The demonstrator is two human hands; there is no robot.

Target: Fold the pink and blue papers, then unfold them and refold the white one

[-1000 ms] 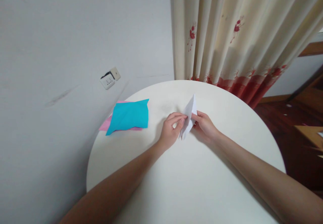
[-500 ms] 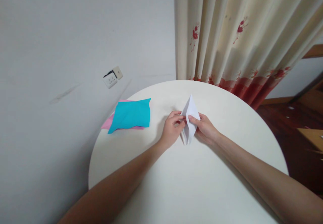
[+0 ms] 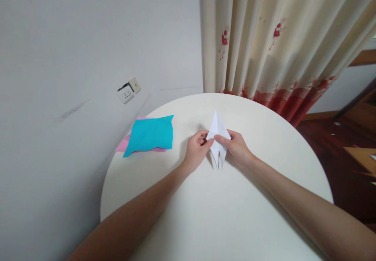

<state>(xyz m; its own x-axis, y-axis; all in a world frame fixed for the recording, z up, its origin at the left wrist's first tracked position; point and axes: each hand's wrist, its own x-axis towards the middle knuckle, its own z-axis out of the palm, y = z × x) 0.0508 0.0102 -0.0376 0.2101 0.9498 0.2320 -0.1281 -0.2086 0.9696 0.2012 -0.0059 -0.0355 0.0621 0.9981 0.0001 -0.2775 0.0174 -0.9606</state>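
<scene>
White covers the top of the round table (image 3: 223, 214), and two bare arms reach across it from the near edge. The arms come in from the bottom corners and meet close to the middle of the table.

Both hands hold one piece of folded white paper (image 3: 217, 137). The paper is shaped like a long kite. Its sharp tip points away from the person, toward the curtain. Its near end splits into two thin points that hang down close to the table top. I cannot tell if those points touch the table.

The left hand (image 3: 196, 152) is on the left side of the paper. Its fingers are curled, and the thumb and first finger pinch the paper's left edge. The right hand (image 3: 237, 148) is on the right side. Its thumb lies on top of the paper and its fingers curl under, so it pinches the right edge. The two thumbs almost meet in the middle of the paper.

Farther left on the table lies a blue sheet of paper (image 3: 150, 135). It rests on a pink sheet (image 3: 123, 145) that peeks out below it.

Behind the table is a grey wall with a socket (image 3: 128, 91). A cream curtain (image 3: 279, 41) with red flowers hangs at the back right.
</scene>
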